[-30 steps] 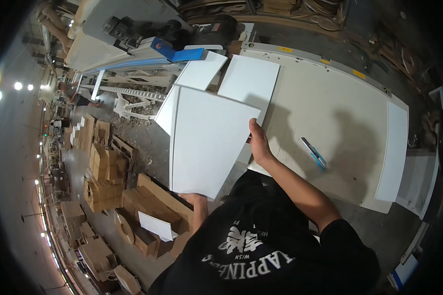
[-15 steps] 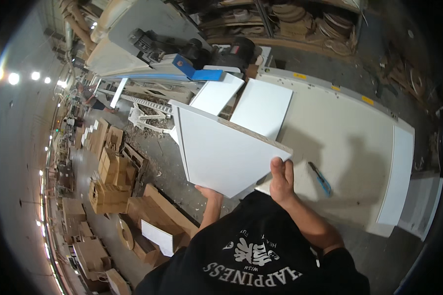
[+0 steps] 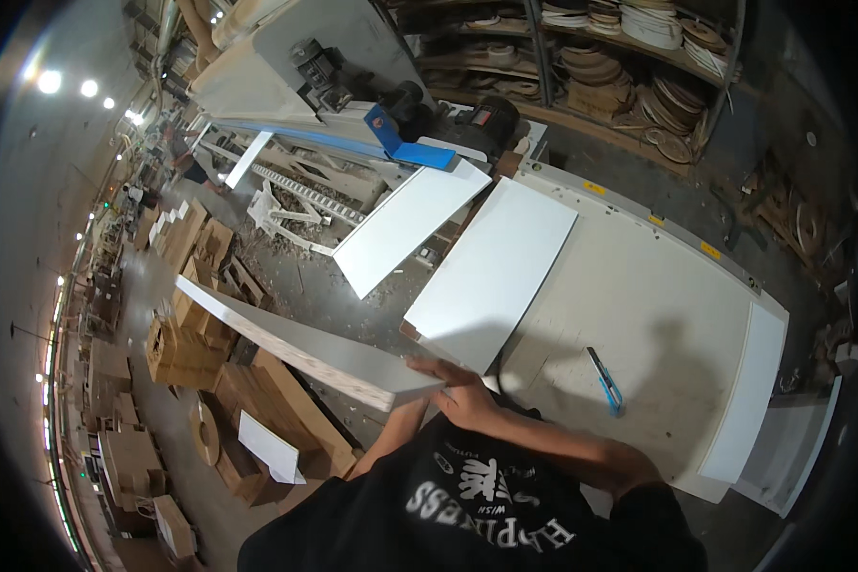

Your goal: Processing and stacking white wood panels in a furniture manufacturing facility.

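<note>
A white panel with a raw, unfinished edge is held in front of me, tilted so that this edge faces up at me. My right hand is closed on its near right corner, fingers over the top. My left hand goes under the same end of the panel and supports it; its fingers are hidden behind the board. To the right, a utility knife with a blue handle lies on the pale worktable. A second white panel rests along that table's left side.
Another white panel slants out from the machine beside a blue bracket. Cardboard boxes and scraps cover the floor at left. Rolls of edge banding fill the back shelves. A person stands far off at left.
The panel in my hands has swung left and down, turning from its broad face to its edge. My right hand has moved left with it, uncovering the panels behind.
</note>
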`<action>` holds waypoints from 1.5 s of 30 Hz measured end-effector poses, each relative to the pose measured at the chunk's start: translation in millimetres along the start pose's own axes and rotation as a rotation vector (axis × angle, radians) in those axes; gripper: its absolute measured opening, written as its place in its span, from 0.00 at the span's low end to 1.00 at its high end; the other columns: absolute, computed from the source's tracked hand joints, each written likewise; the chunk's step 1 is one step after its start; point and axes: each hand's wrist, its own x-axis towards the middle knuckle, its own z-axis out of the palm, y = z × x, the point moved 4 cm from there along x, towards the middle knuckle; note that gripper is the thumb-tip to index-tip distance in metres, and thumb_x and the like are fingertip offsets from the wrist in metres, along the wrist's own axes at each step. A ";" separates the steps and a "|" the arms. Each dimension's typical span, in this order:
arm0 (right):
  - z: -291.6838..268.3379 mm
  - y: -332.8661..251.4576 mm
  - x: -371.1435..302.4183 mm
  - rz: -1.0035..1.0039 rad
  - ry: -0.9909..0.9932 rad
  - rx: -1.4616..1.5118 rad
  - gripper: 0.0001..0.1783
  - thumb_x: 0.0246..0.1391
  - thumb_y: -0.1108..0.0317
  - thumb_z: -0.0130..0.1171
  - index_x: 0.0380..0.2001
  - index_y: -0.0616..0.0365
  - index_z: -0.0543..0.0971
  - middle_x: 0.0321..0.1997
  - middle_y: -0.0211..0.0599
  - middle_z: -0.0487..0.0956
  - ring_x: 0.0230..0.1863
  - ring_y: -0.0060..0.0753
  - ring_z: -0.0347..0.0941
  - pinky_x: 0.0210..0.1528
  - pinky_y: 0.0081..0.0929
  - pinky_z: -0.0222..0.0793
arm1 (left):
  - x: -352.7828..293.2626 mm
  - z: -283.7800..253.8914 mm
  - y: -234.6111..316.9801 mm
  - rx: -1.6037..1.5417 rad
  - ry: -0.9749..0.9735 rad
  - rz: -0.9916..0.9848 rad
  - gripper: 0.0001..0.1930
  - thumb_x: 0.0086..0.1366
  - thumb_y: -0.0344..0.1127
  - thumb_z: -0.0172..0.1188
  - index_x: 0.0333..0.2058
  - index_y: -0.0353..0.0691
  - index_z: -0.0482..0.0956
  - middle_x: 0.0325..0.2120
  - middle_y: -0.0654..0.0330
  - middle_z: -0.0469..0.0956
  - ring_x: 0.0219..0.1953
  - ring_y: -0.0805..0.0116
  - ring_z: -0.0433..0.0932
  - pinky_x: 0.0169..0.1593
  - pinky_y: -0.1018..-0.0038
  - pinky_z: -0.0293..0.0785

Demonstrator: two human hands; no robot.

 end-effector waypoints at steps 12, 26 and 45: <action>-57.0 -13.4 23.5 0.017 0.565 -0.026 0.18 0.63 0.58 0.69 0.38 0.62 0.76 0.29 0.48 0.79 0.32 0.39 0.81 0.36 0.34 0.73 | -26.4 -17.5 15.2 0.659 -0.024 0.273 0.39 0.76 0.67 0.46 0.65 0.33 0.67 0.56 0.54 0.75 0.57 0.61 0.73 0.63 0.62 0.67; -379.6 70.8 -235.6 0.422 1.280 -0.196 0.22 0.72 0.52 0.55 0.48 0.63 0.79 0.45 0.33 0.79 0.48 0.29 0.73 0.55 0.30 0.68 | -181.7 141.9 -125.5 1.507 -1.666 -0.003 0.26 0.68 0.57 0.65 0.46 0.36 0.82 0.33 0.47 0.85 0.37 0.43 0.84 0.43 0.56 0.79; -667.8 123.1 -753.5 0.875 1.314 -0.558 0.41 0.73 0.37 0.46 0.68 0.66 0.71 0.72 0.50 0.71 0.72 0.47 0.66 0.75 0.37 0.55 | -113.8 30.0 -22.6 1.971 -1.062 0.004 0.24 0.72 0.57 0.57 0.53 0.43 0.80 0.42 0.50 0.87 0.45 0.44 0.85 0.49 0.54 0.79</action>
